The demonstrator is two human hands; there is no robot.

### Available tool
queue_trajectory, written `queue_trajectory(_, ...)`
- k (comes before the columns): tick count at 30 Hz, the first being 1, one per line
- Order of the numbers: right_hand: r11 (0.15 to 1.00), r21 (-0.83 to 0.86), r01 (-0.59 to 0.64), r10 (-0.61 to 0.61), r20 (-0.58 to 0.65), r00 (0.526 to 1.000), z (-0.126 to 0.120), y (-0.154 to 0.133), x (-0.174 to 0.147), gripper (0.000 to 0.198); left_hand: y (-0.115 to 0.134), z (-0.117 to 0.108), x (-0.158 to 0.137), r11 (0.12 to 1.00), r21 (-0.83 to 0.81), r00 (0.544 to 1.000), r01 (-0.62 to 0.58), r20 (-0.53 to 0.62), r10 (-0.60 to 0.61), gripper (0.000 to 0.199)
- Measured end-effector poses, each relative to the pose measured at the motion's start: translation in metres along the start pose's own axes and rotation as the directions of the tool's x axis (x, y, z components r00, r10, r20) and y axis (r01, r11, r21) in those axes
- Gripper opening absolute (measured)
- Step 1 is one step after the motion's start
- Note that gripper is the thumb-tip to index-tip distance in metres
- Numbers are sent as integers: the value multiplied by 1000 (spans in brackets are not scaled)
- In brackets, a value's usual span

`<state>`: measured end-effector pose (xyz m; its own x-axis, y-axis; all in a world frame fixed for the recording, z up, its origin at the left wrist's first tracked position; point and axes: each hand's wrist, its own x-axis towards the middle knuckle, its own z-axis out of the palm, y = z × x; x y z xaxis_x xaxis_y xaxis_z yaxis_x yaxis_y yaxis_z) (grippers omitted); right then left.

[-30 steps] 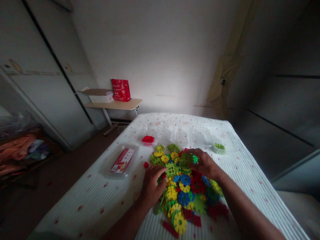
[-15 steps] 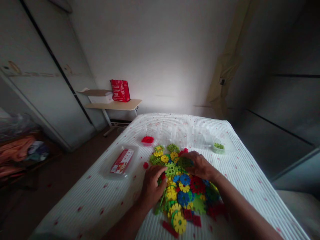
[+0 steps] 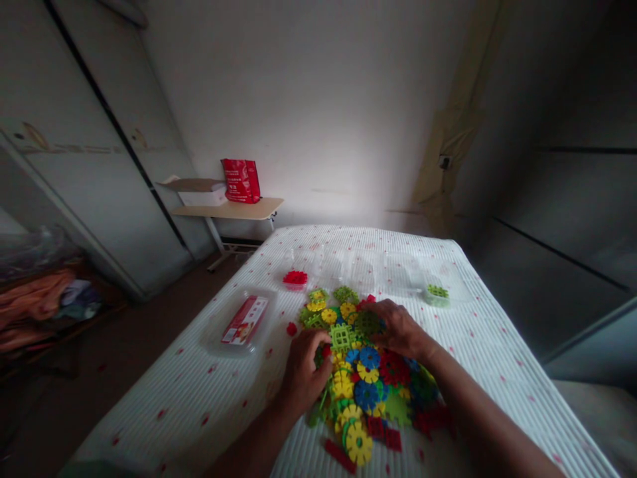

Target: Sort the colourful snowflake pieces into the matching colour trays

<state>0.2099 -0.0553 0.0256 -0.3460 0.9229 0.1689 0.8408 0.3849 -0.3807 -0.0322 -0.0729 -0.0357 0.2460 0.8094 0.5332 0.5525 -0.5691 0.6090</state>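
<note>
A heap of plastic interlocking toy pieces (image 3: 369, 357) in yellow, blue, green and red lies on the white patterned cloth. At the heap's left edge is my left hand (image 3: 304, 365), its thumb and index finger apart, with red and dark green pieces showing in the gap. On the upper right of the heap rests my right hand (image 3: 398, 328), fingers bent but parted beside a dark green round piece (image 3: 367, 323). Between both hands lies a light green square lattice piece (image 3: 341, 337). The undersides of my fingers are partly hidden.
Clear plastic tubs line the far side, one with red pieces (image 3: 295, 279), another with green pieces (image 3: 438, 293). A lidded clear box (image 3: 243, 322) with a red label sits left. Beyond stand a small table (image 3: 243, 209) and a red bag (image 3: 241, 180).
The view has shifted very slightly. Both hands and the toy pieces stay practically where they were.
</note>
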Motion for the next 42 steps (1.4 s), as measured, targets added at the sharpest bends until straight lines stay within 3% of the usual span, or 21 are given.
queue_trajectory(5, 983, 156, 102, -87, -100, 991, 0, -11, 0, 60, 3, -2, 2, 996, -79, 998, 41, 51, -37, 14)
queue_trajectory(9, 967, 156, 203, -192, -87, 978, 10, -23, 1, 63, 0, -3, 1, 965, -212, 987, 157, 77, -144, 9)
queue_trajectory(16, 993, 37, 116, -118, 55, 991, 17, -36, 2, 63, -2, -4, -2, 917, -317, 966, 241, 164, -198, 8)
queue_trajectory(27, 988, -32, 151, -150, 47, 988, 23, -41, 3, 64, -6, -3, -6, 909, -358, 972, 211, 175, -157, 17)
queue_trajectory(34, 960, -178, 217, -214, 40, 976, 23, -45, 3, 65, -10, -2, -6, 878, -441, 980, 185, 150, -131, 16)
queue_trajectory(42, 949, -149, 277, -294, -112, 949, 14, -46, 2, 64, -4, -7, -4, 879, -454, 988, 147, 105, -111, 19)
